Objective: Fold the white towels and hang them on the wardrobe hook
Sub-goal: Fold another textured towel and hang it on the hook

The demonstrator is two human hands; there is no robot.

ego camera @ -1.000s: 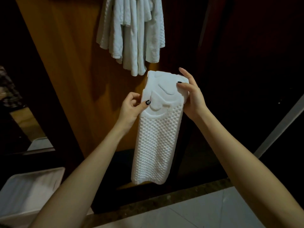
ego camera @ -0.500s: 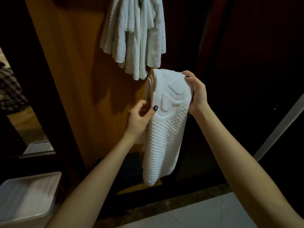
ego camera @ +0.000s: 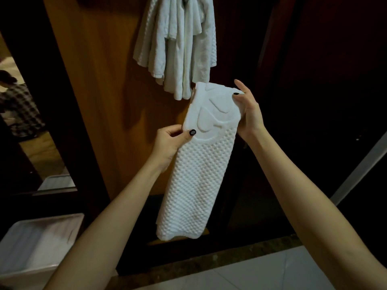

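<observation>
A white waffle-textured towel (ego camera: 194,176), folded into a long narrow strip, hangs down in front of the wooden wardrobe door (ego camera: 94,80). My left hand (ego camera: 169,143) pinches its left edge below the top, thumb on the front. My right hand (ego camera: 249,114) grips the top right corner, fingers curled round the fold. Above, several white towels (ego camera: 178,45) hang bunched against the door; the hook holding them is hidden.
A white plastic bin (ego camera: 31,248) stands at the lower left on the floor. A mirror strip (ego camera: 18,114) at the left edge shows a person in a checked shirt. Dark wardrobe interior lies to the right, pale floor tiles (ego camera: 261,273) below.
The folded towel has flattened and tilted, its top leaning right. My left hand slid to the left edge; my right hand shifted its grip on the top corner.
</observation>
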